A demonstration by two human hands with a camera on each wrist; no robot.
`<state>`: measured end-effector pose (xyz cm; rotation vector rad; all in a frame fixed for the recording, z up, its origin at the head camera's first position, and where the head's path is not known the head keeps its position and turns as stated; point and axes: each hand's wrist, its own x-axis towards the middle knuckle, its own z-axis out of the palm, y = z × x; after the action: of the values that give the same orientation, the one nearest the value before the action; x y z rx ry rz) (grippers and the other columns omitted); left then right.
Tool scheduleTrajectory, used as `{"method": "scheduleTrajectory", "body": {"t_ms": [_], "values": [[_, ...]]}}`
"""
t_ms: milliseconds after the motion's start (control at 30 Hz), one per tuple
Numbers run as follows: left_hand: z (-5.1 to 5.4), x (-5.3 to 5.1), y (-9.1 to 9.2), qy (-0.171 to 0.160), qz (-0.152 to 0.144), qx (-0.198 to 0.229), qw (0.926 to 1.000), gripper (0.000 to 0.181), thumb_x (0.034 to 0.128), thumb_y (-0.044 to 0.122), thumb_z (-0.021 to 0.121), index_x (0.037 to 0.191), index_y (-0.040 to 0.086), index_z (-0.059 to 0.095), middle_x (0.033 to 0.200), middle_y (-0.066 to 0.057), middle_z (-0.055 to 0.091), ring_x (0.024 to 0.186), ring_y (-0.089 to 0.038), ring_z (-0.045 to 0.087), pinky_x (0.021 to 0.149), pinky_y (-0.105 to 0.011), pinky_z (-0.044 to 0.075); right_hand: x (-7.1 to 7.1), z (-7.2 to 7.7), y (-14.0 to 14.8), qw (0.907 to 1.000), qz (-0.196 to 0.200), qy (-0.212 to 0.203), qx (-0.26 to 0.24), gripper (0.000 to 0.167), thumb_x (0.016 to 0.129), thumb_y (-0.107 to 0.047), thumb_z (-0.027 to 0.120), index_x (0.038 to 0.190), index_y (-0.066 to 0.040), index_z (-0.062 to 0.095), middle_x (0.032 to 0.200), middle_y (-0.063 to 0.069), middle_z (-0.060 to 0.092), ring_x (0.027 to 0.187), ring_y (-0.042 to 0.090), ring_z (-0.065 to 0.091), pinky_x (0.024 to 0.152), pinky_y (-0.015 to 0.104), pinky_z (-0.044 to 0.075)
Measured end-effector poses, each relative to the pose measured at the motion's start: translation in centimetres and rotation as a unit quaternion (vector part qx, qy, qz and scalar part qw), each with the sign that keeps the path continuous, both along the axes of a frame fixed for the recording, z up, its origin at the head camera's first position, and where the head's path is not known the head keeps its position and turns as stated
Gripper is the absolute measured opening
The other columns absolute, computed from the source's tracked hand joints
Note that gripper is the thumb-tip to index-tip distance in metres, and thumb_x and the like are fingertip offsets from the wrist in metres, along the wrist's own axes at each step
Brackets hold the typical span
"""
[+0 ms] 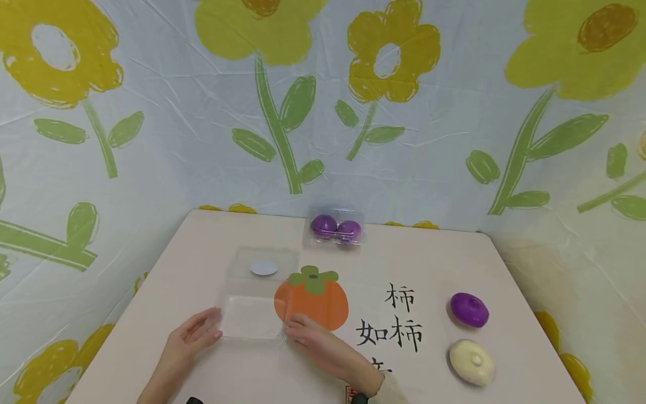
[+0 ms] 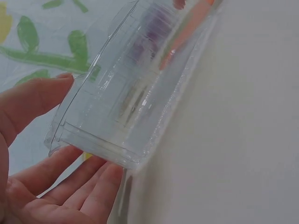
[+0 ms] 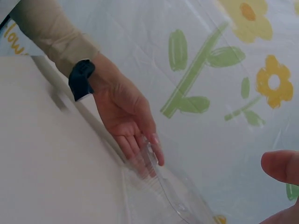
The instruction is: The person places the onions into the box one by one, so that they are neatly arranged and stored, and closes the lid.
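A clear plastic clamshell box [image 1: 252,317] stands unfolded on the left part of the table, its lid [image 1: 239,264] leaning back. My left hand [image 1: 194,336] holds the box's left end; in the left wrist view its thumb [image 2: 51,91] is at the rim and its fingers [image 2: 100,186] are against the end wall. At the right end, my right hand [image 1: 323,345] touches the box with its fingertips. The right wrist view shows the right thumb [image 3: 280,165] stretched out, apart from the plastic. A white oval piece [image 1: 264,267] shows through the lid; whether in or behind it, I cannot tell.
Another clear box [image 1: 335,227] with two purple bun-like pieces stands at the table's back edge. A purple piece [image 1: 470,310] and a cream one [image 1: 471,362] lie at the right. The table [image 1: 424,264] bears a printed persimmon [image 1: 323,306] and black characters. Flowered cloth hangs around.
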<state>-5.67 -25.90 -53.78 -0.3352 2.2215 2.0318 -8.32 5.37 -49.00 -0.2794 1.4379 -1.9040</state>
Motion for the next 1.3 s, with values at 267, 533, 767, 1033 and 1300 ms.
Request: {"method": "scheduleTrajectory", "body": {"t_ms": [267, 533, 767, 1033, 1300], "values": [[-0.5, 0.1, 2.8, -0.010, -0.005, -0.020, 0.9997, 0.068, 0.0842, 0.021, 0.080, 0.144, 0.009, 0.048, 0.151, -0.010, 0.044, 0.137, -0.017, 0.044, 0.095, -0.012, 0.045, 0.5, -0.4, 3.0, 0.9994, -0.022, -0.003, -0.028, 0.066, 0.104, -0.020, 0.047, 0.152, 0.013, 0.014, 0.157, 0.029, 0.021, 0.147, 0.039, 0.021, 0.121, 0.047, 0.016], [-0.4, 0.3, 6.1, 0.020, -0.004, -0.001, 0.9998, 0.064, 0.0802, 0.011, 0.082, 0.137, 0.005, 0.054, 0.146, -0.014, 0.049, 0.137, -0.034, 0.043, 0.096, -0.018, 0.047, 1.5, -0.6, 6.3, 0.9985, -0.013, -0.011, -0.053, 0.063, 0.107, -0.020, 0.040, 0.153, 0.012, 0.010, 0.159, 0.029, 0.018, 0.148, 0.039, 0.019, 0.121, 0.043, 0.016], [-1.1, 0.1, 8.8, 0.059, -0.024, 0.035, 0.9973, 0.060, 0.0781, 0.003, 0.082, 0.132, -0.001, 0.056, 0.141, -0.021, 0.051, 0.132, -0.039, 0.048, 0.097, -0.029, 0.050, 2.3, -0.4, 9.5, 0.9990, -0.028, -0.016, -0.032, 0.067, 0.108, -0.026, 0.037, 0.153, 0.013, 0.007, 0.160, 0.029, 0.016, 0.147, 0.038, 0.022, 0.120, 0.040, 0.019], [-1.6, -0.5, 11.8, 0.112, -0.048, 0.031, 0.9920, 0.060, 0.0743, 0.003, 0.085, 0.128, 0.000, 0.058, 0.132, -0.016, 0.059, 0.125, -0.033, 0.055, 0.099, -0.028, 0.049, 2.6, -0.6, 12.9, 0.9980, -0.062, -0.006, -0.007, 0.065, 0.108, -0.029, 0.034, 0.152, 0.013, 0.010, 0.158, 0.029, 0.022, 0.143, 0.032, 0.034, 0.114, 0.030, 0.034], [-1.5, -0.9, 14.4, 0.130, -0.075, 0.016, 0.9885, 0.066, 0.0738, 0.007, 0.087, 0.131, 0.001, 0.054, 0.132, -0.016, 0.057, 0.122, -0.034, 0.056, 0.102, -0.034, 0.048, 2.5, -1.1, 15.6, 0.9966, -0.079, 0.022, 0.004, 0.062, 0.109, -0.030, 0.028, 0.151, 0.014, 0.014, 0.156, 0.029, 0.027, 0.138, 0.030, 0.042, 0.114, 0.034, 0.034]]}}
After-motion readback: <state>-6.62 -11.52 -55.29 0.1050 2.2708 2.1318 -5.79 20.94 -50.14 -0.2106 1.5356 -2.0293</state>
